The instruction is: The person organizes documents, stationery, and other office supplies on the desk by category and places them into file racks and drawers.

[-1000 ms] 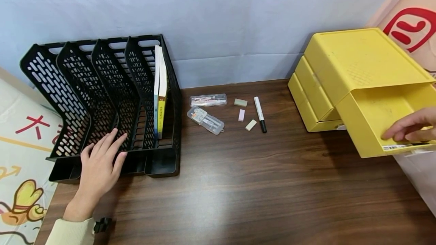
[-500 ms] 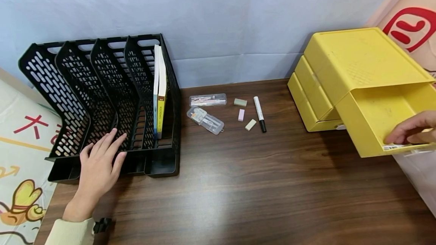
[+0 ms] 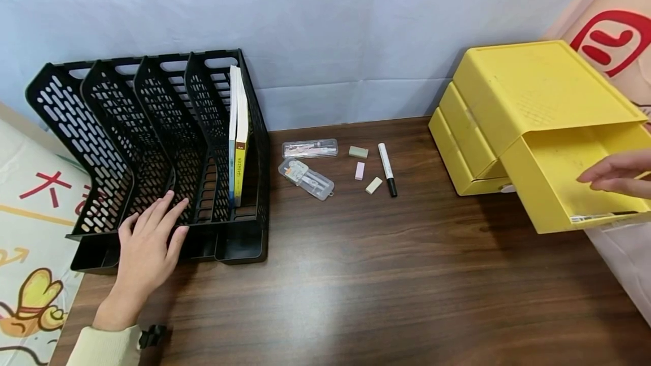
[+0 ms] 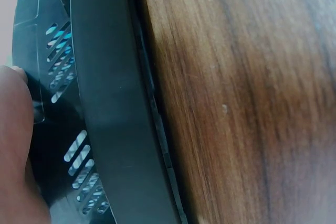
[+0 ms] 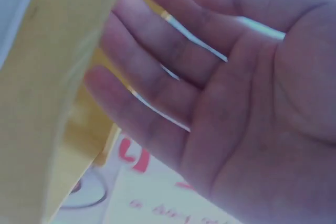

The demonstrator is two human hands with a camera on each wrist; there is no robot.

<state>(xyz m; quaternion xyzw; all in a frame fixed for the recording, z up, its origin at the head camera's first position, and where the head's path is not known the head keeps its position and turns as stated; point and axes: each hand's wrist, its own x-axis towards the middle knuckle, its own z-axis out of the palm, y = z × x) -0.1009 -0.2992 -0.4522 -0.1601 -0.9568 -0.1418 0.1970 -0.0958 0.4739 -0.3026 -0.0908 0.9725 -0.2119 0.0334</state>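
My left hand (image 3: 147,242) rests with spread fingers on the front of a black file rack (image 3: 241,242). Two thin books (image 3: 240,146) stand in the rack's rightmost slot. At the right edge of the head view, my right hand (image 3: 623,175) is over the pulled-out top drawer (image 3: 546,185) of a yellow drawer unit (image 3: 554,83). Its palm shows bare in the right wrist view, fingers loosely extended beside the yellow drawer wall (image 5: 47,93). Along the drawer's inner front lies a slim white and dark thing (image 3: 595,217), perhaps a pen; its kind is unclear.
On the brown table (image 3: 381,287) lie two clear plastic cases (image 3: 310,148), a green-grey eraser (image 3: 358,152), a pink eraser (image 3: 359,171), a cream eraser (image 3: 373,186) and a white marker (image 3: 386,168) with a black cap. A pale cloth (image 3: 325,44) hangs behind.
My right hand has lifted from the drawer's front inside and its fingers have straightened, uncovering the slim white and dark thing there. My left hand stays on the rack.
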